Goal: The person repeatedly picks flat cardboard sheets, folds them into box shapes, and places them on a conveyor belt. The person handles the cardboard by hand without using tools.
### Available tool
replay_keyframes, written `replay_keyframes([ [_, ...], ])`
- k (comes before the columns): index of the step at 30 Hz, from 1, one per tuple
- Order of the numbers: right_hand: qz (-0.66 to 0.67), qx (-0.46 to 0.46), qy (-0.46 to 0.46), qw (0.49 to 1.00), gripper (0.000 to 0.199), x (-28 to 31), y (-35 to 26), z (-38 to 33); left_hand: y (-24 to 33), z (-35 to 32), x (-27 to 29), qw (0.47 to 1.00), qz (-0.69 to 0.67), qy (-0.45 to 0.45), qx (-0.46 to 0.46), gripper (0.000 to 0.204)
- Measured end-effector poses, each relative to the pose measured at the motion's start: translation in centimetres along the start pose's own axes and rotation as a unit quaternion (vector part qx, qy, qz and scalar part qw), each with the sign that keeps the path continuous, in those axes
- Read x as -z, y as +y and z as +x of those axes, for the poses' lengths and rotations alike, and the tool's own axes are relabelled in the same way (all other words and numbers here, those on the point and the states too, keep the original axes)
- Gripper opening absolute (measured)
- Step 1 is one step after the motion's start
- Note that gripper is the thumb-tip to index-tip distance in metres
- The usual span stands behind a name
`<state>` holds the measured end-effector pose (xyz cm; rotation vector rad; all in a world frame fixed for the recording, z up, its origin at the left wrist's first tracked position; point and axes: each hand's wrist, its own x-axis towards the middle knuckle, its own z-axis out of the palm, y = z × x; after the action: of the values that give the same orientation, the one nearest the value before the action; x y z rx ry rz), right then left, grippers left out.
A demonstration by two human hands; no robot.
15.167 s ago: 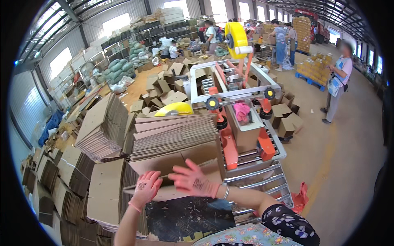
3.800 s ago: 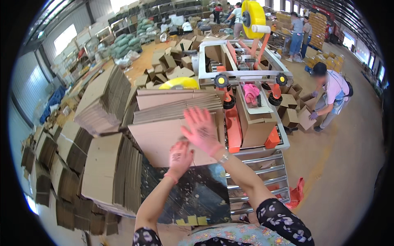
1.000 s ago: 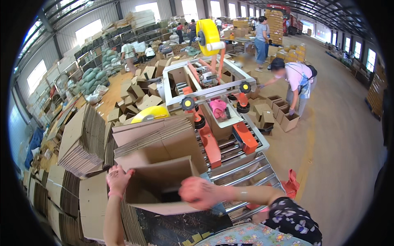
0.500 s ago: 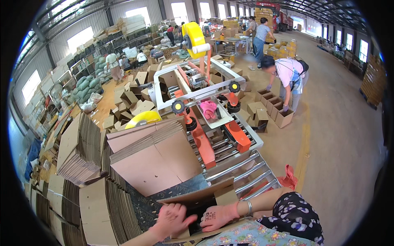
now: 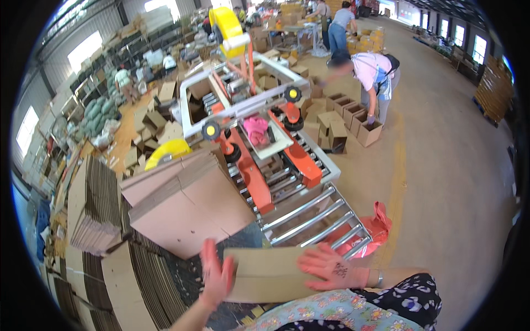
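Note:
A brown cardboard box (image 5: 268,276) lies in front of me with its upper flaps folded flat. My right hand (image 5: 331,268), in a pink glove, rests with fingers stretched out on the right end of that top face. At the left end, my left hand (image 5: 215,273), also pink-gloved, has its fingers spread and upright, touching or close to the box's edge. Beyond the box is the metal roller conveyor (image 5: 301,223) of a carton-taping machine. A stack of flat cardboard sheets (image 5: 190,207) leans beyond my left hand. The underside of the box is hidden.
The taping machine has orange side rails (image 5: 254,185) and a large yellow tape roll (image 5: 226,30). Red cloth (image 5: 378,226) hangs by the conveyor's right side. More stacked cardboard (image 5: 91,212) stands left. A co-worker (image 5: 375,71) bends over several open boxes (image 5: 367,129).
The box's open flaps have been folded down. My hands have come out of its opening and moved apart to its two ends. The view has shifted, and the co-worker still bends over boxes.

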<state>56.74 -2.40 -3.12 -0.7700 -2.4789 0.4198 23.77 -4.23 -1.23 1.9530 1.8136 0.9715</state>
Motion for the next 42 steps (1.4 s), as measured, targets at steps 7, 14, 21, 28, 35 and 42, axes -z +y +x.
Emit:
replay_keyframes([
  [7,-0.111,-0.134,0.320,0.931,0.024,0.5,3.8,-6.4,7.9,17.0,-10.9,0.949,-0.144,-0.281,-0.017,0.050],
  [14,-0.131,-0.148,0.472,0.859,0.022,-7.9,14.9,8.6,6.0,20.4,-17.3,0.913,0.065,0.063,-0.397,0.034],
  [21,-0.010,0.157,0.275,0.948,0.046,-10.8,4.9,27.3,-10.7,10.5,-5.4,0.972,0.217,-0.079,0.046,0.012],
  [28,-0.015,0.253,0.141,0.957,0.047,-17.9,0.5,34.2,-15.7,4.8,10.8,0.920,0.351,0.176,-0.018,0.051],
  [35,0.255,0.328,0.027,0.909,0.020,-8.1,-2.6,21.6,-16.4,6.6,16.6,0.863,0.447,0.016,0.234,0.042],
  [42,0.448,0.285,-0.384,0.755,0.024,-1.9,-3.6,14.7,1.7,-3.3,3.8,0.955,0.262,-0.040,-0.131,0.031],
])
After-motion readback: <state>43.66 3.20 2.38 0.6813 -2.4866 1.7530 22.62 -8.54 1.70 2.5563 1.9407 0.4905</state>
